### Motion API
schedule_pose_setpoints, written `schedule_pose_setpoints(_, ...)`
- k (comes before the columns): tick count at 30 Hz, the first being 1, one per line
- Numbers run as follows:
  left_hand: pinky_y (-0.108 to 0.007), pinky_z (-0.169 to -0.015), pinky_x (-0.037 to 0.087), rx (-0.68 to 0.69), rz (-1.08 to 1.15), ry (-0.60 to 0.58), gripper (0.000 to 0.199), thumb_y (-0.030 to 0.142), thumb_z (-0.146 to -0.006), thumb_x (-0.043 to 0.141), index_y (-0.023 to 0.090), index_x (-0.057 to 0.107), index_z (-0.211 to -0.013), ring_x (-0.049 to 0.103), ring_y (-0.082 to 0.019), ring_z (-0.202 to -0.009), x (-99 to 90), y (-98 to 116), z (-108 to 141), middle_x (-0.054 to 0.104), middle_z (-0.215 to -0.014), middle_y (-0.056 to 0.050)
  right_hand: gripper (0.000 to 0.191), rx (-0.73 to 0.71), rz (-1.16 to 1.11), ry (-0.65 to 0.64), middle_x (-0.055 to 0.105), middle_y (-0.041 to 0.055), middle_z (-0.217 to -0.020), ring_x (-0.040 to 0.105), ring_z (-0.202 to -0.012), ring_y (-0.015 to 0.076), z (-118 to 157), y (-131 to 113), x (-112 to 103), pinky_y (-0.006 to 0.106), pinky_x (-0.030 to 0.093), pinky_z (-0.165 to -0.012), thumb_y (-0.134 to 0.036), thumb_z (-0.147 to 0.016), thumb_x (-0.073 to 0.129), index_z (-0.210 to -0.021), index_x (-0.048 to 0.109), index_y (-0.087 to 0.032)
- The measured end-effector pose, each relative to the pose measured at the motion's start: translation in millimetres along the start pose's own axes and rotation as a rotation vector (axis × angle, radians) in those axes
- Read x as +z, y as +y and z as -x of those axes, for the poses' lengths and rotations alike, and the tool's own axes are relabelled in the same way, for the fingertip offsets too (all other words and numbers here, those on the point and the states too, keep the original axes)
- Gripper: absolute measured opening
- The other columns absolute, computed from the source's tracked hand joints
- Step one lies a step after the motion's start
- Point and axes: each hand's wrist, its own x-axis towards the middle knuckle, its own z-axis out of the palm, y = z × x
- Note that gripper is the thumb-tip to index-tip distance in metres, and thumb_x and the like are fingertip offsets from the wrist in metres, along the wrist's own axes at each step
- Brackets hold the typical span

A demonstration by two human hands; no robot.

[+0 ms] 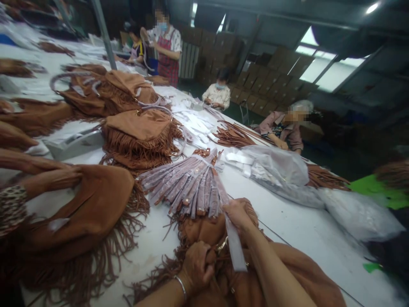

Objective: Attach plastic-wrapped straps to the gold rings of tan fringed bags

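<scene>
A brown fringed bag [297, 268] lies in front of me, its metal clasp [223, 244] showing between my hands. My left hand [198, 263], with a bracelet at the wrist, is closed on brown material of this bag. Above it, my right hand [238, 214] is closed around a plastic-wrapped strap [235, 251] whose free end hangs down over the bag. Just beyond spreads a fanned bundle of wrapped straps [191, 183], tied near its far end and partly lying on the bag.
At left, another person's hand [53, 181] rests on a fringed bag [96, 209]. More brown bags [137, 132] are piled behind. Clear plastic [281, 166] and brown strips [236, 134] lie on the white table [287, 221]. Several people sit or stand around it.
</scene>
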Motion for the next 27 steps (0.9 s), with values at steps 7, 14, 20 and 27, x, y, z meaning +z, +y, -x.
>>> schedule_pose_setpoints(7,-0.040,-0.072,0.052,0.079,-0.110,0.049,0.037,0.021,-0.072,0.041,0.012,0.047,-0.108,0.058,-0.024,-0.082,3.4,-5.5,11.8,0.058,-0.090,-0.012,0.024,-0.105,0.409,0.017,0.065,0.0044,-0.093,0.063,-0.081,0.0154,-18.8,-35.5,9.8,0.034,0.053,-0.074,-0.033,-0.092,0.052,-0.099,0.061,-0.012)
schedule_pose_setpoints(14,-0.037,-0.066,0.050,0.038,-0.005,0.016,0.032,0.026,-0.075,0.039,0.013,0.047,-0.103,0.056,-0.022,-0.074,7.3,-11.5,12.0,0.057,-0.083,-0.009,0.024,-0.383,0.863,-0.170,0.064,0.0074,-0.106,0.060,-0.100,0.0207,-49.8,-44.8,15.9,0.045,0.047,-0.090,-0.033,-0.090,0.055,-0.102,0.062,-0.013)
schedule_pose_setpoints(20,-0.035,-0.064,0.048,0.064,0.057,0.009,0.043,0.026,-0.069,0.042,0.014,0.045,-0.110,0.057,-0.023,-0.077,16.9,-20.5,14.0,0.058,-0.087,-0.011,0.002,-0.634,0.879,-0.487,0.071,0.0106,-0.074,0.067,-0.078,0.0234,-4.7,-40.7,49.6,0.035,0.049,-0.076,-0.013,-0.071,0.068,-0.069,0.067,-0.013)
schedule_pose_setpoints(27,-0.040,-0.068,0.045,-0.176,0.207,-0.163,0.031,0.023,-0.063,0.047,0.015,0.051,-0.093,0.052,-0.023,-0.074,8.5,-9.2,8.0,0.056,-0.082,-0.010,0.029,-0.400,0.224,-0.208,0.070,0.0109,-0.083,0.065,-0.078,0.0231,65.0,15.5,26.7,0.031,0.047,-0.069,-0.024,-0.091,0.038,-0.103,0.063,-0.015)
